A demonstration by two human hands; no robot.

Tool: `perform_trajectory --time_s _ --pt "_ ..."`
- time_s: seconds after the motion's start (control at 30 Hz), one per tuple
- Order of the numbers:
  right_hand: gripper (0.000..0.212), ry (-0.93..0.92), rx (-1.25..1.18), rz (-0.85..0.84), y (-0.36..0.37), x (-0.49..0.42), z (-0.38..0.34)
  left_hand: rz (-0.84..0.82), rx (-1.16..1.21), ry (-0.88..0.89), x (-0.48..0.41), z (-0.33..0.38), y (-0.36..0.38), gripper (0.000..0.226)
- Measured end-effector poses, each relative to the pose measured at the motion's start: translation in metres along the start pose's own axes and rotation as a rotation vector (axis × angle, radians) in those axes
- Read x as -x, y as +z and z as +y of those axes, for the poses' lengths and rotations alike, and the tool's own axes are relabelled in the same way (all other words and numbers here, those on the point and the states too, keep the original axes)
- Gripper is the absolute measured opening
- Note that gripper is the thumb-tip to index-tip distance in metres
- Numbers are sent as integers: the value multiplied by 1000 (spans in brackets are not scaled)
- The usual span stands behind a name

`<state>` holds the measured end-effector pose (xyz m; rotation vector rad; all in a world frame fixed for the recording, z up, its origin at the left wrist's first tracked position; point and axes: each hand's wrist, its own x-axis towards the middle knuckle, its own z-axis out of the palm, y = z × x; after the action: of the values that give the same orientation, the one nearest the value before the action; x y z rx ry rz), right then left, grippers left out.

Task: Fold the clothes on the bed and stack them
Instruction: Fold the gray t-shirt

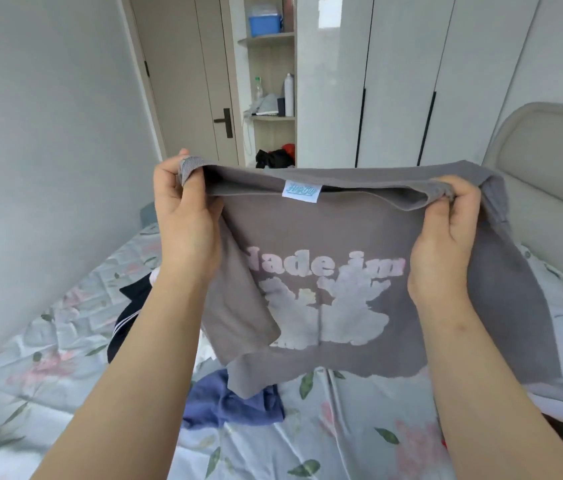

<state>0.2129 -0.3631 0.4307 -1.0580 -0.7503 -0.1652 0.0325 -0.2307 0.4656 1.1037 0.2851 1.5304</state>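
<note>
Fingers [188, 188] of L hand [186, 226] & R hand [446, 251] pinch 1 grey tee [325, 233].

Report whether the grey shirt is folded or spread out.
Spread out, unfolded. The left hand and right hand grip the grey shirt at its top edge, stretched between them, hanging above the bed with its print showing.

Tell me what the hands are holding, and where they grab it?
A grey T-shirt, lifted above the bed. The left hand grips its top edge at one end, and the right hand pinches the bunched top edge at the other.
</note>
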Motion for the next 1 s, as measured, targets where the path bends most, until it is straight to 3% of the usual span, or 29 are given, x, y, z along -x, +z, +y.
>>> perform_trajectory --time_s 0.2,0.37,0.5,0.77,0.83,0.9,0.97,1.0 --pt "31 -69 109 108 2 24 -14 -81 -35 -18 -4 -11 -13 6" --pt "24 367 426 13 -20 63 52 -127 -420 -410 22 -102 -54 4" --pt "17 697 617 -81 -60 117 115 -51 -578 -736 69 -178 -105 19" --pt "24 1018 757 -213 -93 144 219 109 -758 -1123 103 -270 -142 20" --pt "27 1054 770 -222 -86 126 247 177 -774 -1128 87 -294 -133 18" --pt "28 1012 772 -186 -71 98 277 208 -758 -985 62 -319 -115 16" --pt "35 928 653 -174 -55 73 303 134 -680 -840 36 -343 -100 15" --pt "45 892 574 -193 -49 66 315 76 -693 -828 28 -359 -100 36"
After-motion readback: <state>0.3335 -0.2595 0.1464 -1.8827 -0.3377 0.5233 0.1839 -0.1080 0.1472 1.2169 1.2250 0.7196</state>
